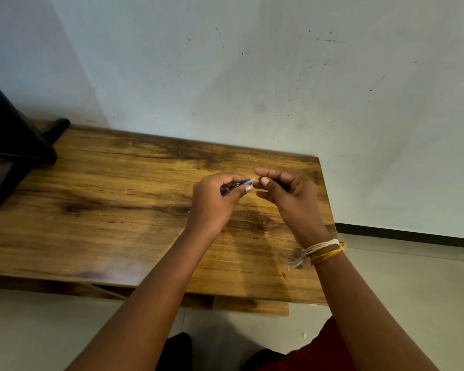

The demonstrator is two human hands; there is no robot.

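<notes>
**Thin blue tool held between two hands**

The slim blue tool hangs above the middle of the wooden tabletop, pinched by the curled fingers of the left hand, pale tip pointing right. The right hand meets that tip with thumb and forefinger pressed together; I cannot tell if they hold anything. Thread bands circle the right wrist. A black stand sits far left.
</notes>
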